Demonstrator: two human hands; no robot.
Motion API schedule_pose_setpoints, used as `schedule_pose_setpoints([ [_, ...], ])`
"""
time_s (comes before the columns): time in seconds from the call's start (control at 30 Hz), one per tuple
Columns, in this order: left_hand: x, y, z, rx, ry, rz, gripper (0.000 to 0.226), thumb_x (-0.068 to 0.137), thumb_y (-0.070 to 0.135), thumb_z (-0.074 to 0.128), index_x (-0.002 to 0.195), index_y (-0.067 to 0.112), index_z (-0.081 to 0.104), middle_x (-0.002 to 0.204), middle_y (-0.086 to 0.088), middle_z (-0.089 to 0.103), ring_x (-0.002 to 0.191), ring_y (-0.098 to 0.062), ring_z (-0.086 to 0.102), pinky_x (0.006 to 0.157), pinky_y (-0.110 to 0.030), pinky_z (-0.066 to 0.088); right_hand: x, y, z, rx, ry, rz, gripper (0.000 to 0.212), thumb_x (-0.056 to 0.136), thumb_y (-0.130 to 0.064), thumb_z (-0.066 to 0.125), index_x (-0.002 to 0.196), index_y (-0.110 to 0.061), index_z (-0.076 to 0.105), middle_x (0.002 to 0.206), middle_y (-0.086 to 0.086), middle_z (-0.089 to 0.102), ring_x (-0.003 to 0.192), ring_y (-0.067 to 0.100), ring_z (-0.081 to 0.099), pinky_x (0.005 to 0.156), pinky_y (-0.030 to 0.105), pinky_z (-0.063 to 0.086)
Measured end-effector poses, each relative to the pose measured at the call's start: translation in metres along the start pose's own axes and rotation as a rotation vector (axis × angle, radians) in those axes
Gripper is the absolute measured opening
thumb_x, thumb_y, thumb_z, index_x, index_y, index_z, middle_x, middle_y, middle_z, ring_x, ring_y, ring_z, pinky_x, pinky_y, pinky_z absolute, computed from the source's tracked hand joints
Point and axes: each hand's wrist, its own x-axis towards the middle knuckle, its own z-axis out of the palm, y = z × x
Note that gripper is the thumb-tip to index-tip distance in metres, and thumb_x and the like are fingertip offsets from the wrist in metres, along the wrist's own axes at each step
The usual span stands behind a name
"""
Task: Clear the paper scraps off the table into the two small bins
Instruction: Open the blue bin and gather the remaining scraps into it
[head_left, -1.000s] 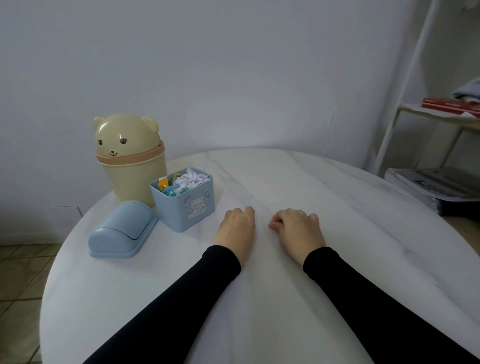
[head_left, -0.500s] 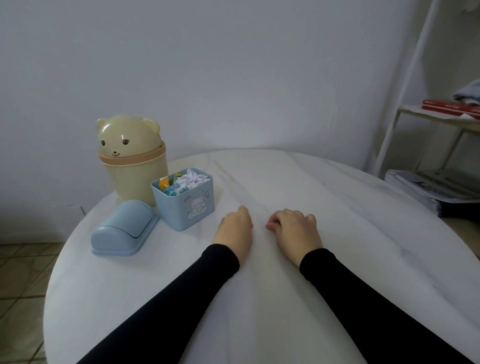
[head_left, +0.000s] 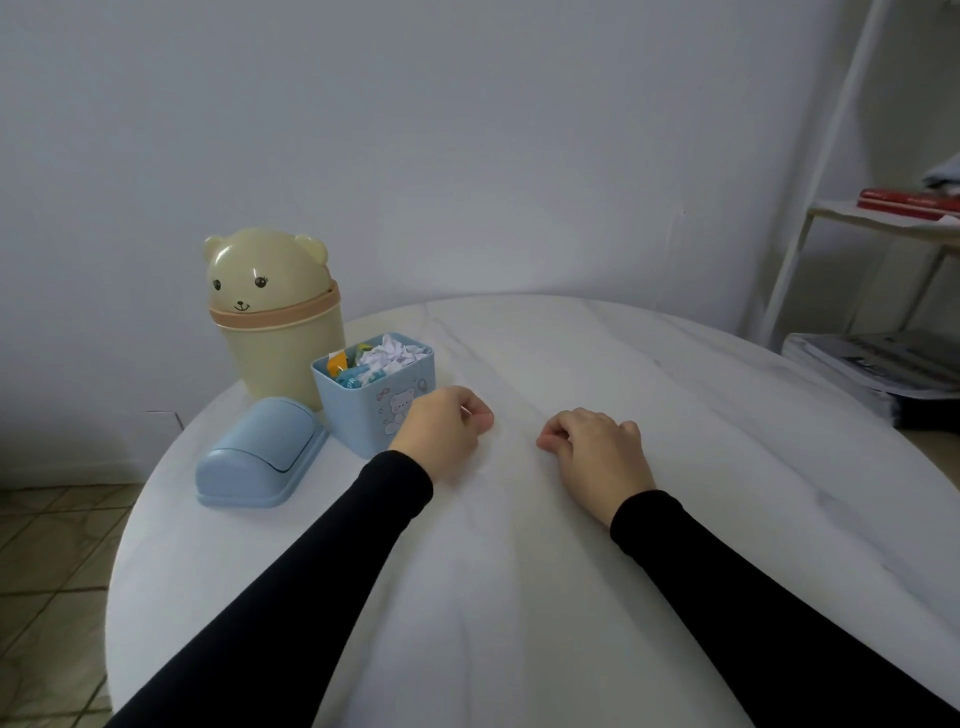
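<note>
Left grip (head_left: 441, 434): fingers curled, clenched on nothing, resting on the counter (head_left: 597, 597) just beside the blue bin's near right corner.
Right grip (head_left: 597, 452): knuckles up, fingers curled under, grasping nothing visible; apart from the left, at 3 o'clock of it.
Blue bin (head_left: 376, 400): uncovered, at 10 o'clock on the counter, packed to the rim with paper scraps (head_left: 387, 357), white and coloured.
Blue lid (head_left: 262, 454): lying flat on the counter at 8 o'clock of the blue bin.
Bear bin (head_left: 275, 317): cream, domed lid on, at 11 o'clock behind the blue bin.
Shelf (head_left: 883, 218): at 2 o'clock, red books on top.
</note>
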Motion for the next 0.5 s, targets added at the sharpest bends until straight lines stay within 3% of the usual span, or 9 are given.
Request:
schedule_pose_setpoints([
  [0.17,-0.003,0.0,-0.014,0.231,-0.215,0.055,0.006,0.081,0.021,0.068,0.084,0.02,0.073,0.076,0.011,0.062,0.076,-0.008,0.058,0.071,-0.017,0.043,-0.001,-0.007,0.003,-0.004,-0.04,-0.036,0.019,0.098,-0.033,0.044,0.101,-0.027,0.063,0.108,-0.01,0.063,0.108,0.015,0.053,0.092,0.034,0.027],
  [0.3,-0.008,0.0,-0.004,0.299,-0.234,-0.013,0.015,0.079,0.023,0.072,0.093,0.017,0.071,0.093,-0.001,0.069,0.086,-0.017,0.065,0.077,-0.022,0.05,-0.002,-0.008,0.003,-0.036,-0.045,-0.038,0.02,0.098,-0.035,0.044,0.101,-0.028,0.062,0.108,-0.009,0.063,0.108,0.015,0.054,0.093,0.035,0.028],
  [0.5,-0.013,0.01,0.011,0.524,-0.232,0.029,0.023,0.092,0.019,0.053,0.105,0.003,0.063,0.111,-0.014,0.065,0.104,-0.028,0.06,0.082,-0.029,0.046,0.0,-0.013,0.005,-0.044,-0.055,-0.052,0.02,0.098,-0.034,0.044,0.099,-0.027,0.063,0.108,-0.008,0.063,0.106,0.016,0.053,0.091,0.035,0.027],
])
